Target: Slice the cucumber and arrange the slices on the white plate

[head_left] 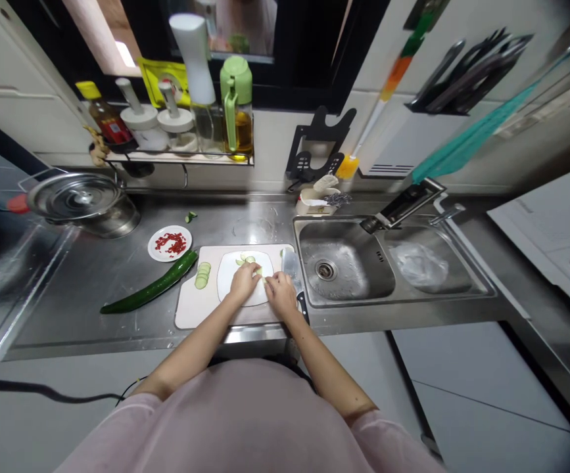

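My left hand (244,281) and my right hand (281,292) are together over a white plate (227,276) that lies on a pale cutting board (193,309). Both have their fingers pinched on pale cucumber slices (261,271) on the plate. More slices (245,259) lie at the plate's far side. A short stack of cut slices (202,274) sits on the board at the left. The rest of the long green cucumber (149,289) lies across the counter, its cut end at the board. A cleaver (292,269) rests on the board's right edge, beside my right hand.
A small plate of chopped red chili (169,243) sits left of the board. A steel pot with lid (82,200) stands at far left. A double sink (348,266) lies to the right. A shelf of bottles (181,125) hangs on the back wall.
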Demonstrator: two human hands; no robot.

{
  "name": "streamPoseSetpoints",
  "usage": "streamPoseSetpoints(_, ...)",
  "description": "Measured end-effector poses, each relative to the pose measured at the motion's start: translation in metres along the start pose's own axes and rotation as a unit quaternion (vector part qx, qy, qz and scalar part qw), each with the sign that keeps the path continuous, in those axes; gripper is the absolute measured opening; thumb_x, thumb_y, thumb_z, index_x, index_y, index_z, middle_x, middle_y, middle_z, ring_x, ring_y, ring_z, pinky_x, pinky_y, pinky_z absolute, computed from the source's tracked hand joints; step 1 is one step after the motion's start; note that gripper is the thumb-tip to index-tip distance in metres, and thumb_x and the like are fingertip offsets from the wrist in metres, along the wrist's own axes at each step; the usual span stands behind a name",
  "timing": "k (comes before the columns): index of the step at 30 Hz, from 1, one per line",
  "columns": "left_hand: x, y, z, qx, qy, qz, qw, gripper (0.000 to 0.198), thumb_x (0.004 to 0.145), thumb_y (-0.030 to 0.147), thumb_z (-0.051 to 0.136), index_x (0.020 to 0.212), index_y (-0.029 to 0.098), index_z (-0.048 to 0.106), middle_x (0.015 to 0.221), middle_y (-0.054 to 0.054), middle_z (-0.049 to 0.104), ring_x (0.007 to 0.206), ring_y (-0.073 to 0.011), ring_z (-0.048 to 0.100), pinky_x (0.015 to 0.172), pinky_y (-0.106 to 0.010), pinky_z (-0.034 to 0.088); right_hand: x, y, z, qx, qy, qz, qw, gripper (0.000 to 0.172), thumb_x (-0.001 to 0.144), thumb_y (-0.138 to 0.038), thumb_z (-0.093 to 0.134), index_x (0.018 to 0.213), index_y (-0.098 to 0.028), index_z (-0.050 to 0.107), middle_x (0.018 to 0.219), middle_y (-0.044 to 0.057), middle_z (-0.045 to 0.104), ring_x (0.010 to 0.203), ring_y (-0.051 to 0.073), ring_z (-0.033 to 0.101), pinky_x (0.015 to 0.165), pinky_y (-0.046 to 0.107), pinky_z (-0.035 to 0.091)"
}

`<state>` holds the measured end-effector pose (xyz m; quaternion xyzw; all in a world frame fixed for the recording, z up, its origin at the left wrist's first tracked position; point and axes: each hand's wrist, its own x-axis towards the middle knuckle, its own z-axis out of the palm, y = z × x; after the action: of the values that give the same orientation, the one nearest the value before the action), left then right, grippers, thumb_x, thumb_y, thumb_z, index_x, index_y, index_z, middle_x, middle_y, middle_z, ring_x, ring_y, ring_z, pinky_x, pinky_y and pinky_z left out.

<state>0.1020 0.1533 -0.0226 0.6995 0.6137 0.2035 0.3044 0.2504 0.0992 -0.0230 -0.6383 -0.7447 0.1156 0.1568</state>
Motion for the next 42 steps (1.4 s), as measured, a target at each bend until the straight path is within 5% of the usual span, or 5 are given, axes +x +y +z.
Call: streamPoseSetpoints(42, 0.000, -0.003, 0.009, 0.020, 0.018, 0.046, 0.999, 0.020, 0.084, 0.022, 0.059, 0.101, 0.019, 0.069, 0.103, -0.007, 0.065, 0.096, -0.0214, 0.062, 0.087, -0.032, 0.048, 0.001, -0.002, -0.002, -0.021, -0.002, 0.013, 1.000, 0.025, 0.093, -0.031, 0.049, 0.104, -0.023, 0.069, 0.110, 0.009, 0.053, 0.102, 0.023, 0.042, 0.082, 0.032, 0.037)
